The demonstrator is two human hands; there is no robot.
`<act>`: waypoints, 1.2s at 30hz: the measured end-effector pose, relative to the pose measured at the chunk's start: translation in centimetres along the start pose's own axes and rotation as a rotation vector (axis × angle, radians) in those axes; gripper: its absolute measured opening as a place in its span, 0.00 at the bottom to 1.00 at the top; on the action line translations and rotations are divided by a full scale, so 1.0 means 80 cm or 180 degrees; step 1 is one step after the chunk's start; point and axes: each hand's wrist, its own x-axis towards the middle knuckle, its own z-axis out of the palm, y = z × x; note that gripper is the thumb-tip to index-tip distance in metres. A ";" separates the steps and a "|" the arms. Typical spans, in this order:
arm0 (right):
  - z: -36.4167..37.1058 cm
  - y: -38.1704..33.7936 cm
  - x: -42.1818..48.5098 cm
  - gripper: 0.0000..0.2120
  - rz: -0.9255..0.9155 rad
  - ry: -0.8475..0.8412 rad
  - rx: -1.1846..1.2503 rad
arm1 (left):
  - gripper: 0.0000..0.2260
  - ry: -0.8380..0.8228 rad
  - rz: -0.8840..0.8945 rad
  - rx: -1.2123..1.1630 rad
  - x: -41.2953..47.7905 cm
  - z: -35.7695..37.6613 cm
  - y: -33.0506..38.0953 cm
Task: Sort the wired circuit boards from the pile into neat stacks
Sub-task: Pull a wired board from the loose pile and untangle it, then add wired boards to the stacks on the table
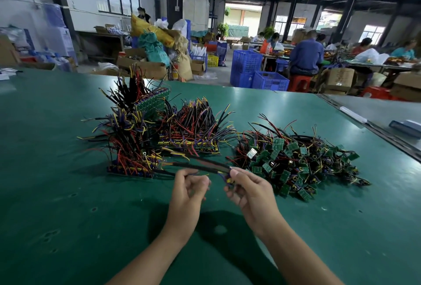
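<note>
Green counter (68,193): wired board (228,181) pinched in right grip (250,193); left grip (189,191) curled at its wires (205,167), hold unclear; loose pile (296,161) just beyond right grip, stacks (141,138) beyond left grip

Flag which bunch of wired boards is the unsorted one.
The pile on the right, nearest the right hand: its green boards lie jumbled at all angles. The left stack and middle stack have boards lined up, wires standing upward.

Left hand (188,190), right hand (248,191), both pinching wired board (228,179)
</note>
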 end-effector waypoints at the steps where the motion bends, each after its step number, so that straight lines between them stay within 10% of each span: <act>1: -0.003 -0.007 0.005 0.06 -0.0121 0.0094 -0.0025 | 0.06 -0.0090 -0.0070 0.0122 0.002 0.001 -0.003; 15: -0.118 -0.161 0.127 0.13 -0.2138 0.2027 -0.3176 | 0.22 -0.0415 -0.0365 0.0634 0.009 -0.007 -0.014; 24: -0.168 -0.133 0.140 0.17 -0.1388 0.1442 -0.5277 | 0.23 -0.0475 -0.0416 0.0619 0.005 -0.007 -0.008; 36: -0.125 -0.113 0.115 0.24 -0.1511 0.1476 -0.5182 | 0.26 -0.0587 -0.0422 0.0793 0.006 -0.007 -0.005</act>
